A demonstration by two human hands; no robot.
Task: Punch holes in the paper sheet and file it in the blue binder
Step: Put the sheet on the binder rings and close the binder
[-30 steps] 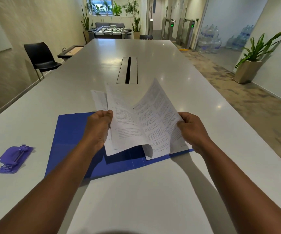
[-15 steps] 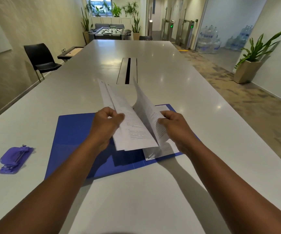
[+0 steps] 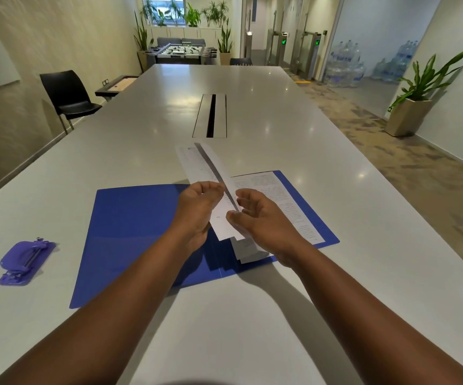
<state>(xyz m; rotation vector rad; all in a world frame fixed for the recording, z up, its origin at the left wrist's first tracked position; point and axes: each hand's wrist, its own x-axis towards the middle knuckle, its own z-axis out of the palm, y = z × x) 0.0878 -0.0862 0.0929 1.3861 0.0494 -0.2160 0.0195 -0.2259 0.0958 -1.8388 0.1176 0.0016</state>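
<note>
One printed sheet (image 3: 280,198) inside open blue binder (image 3: 141,234)

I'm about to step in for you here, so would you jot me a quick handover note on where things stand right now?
Left hand: grips the folded paper sheet from its left side, held up over the binder.
Right hand: fingers loosely curled at the sheet's right face; whether it truly grips is unclear.
Blue binder: lies open on the table, with printed pages on its right half.
Purple hole punch: on the table to the left, apart from the binder, untouched.
Done: sheet picked up and folded in half.
Left: punch the holes, then file the sheet in the binder.
</note>
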